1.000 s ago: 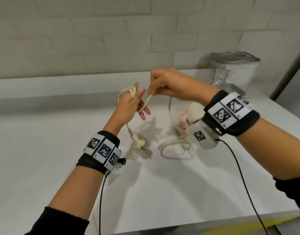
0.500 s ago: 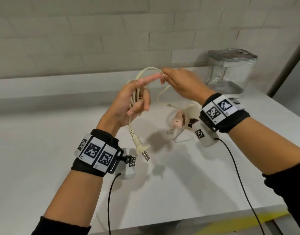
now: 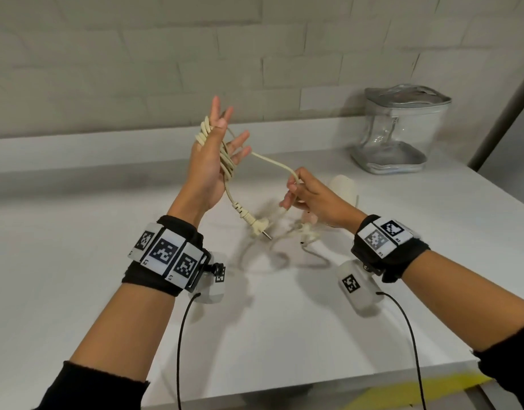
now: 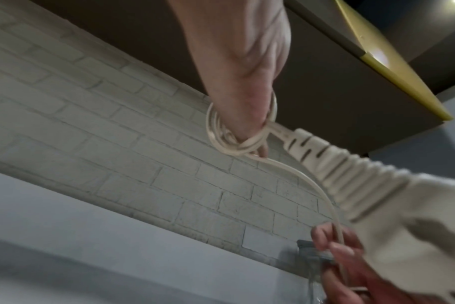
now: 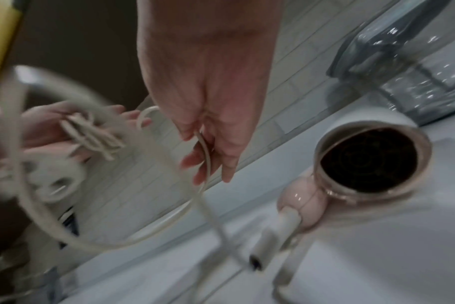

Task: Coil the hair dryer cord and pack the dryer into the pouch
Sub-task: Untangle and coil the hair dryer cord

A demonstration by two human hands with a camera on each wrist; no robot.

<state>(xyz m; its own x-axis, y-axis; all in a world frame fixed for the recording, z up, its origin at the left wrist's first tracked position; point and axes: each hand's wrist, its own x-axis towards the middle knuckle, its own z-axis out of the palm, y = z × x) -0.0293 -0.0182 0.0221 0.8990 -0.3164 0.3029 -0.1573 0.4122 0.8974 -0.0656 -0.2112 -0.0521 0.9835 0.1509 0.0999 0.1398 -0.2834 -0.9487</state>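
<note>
My left hand (image 3: 218, 137) is raised above the table with its fingers spread, and several loops of the cream cord (image 3: 226, 162) are wound round the palm. The plug (image 3: 259, 227) dangles below it. From the loops the cord runs down and right to my right hand (image 3: 296, 193), which pinches it just above the table. In the left wrist view the loops (image 4: 221, 142) ring the hand. The cream and pink hair dryer (image 5: 369, 160) lies on the table behind my right hand, its dark round end facing the right wrist camera. The clear pouch (image 3: 402, 128) stands upright at the back right.
The white table (image 3: 77, 261) meets a brick wall (image 3: 136, 69) at the back. Slack cord (image 3: 311, 255) lies looped on the table by the dryer. The table's front edge runs close below my forearms, with a yellow floor strip (image 3: 417, 389) beyond it.
My left hand has risen and spread its fingers, with more loops on it. My right hand has dropped from beside the left fingertips, down and right along the cord toward the dryer.
</note>
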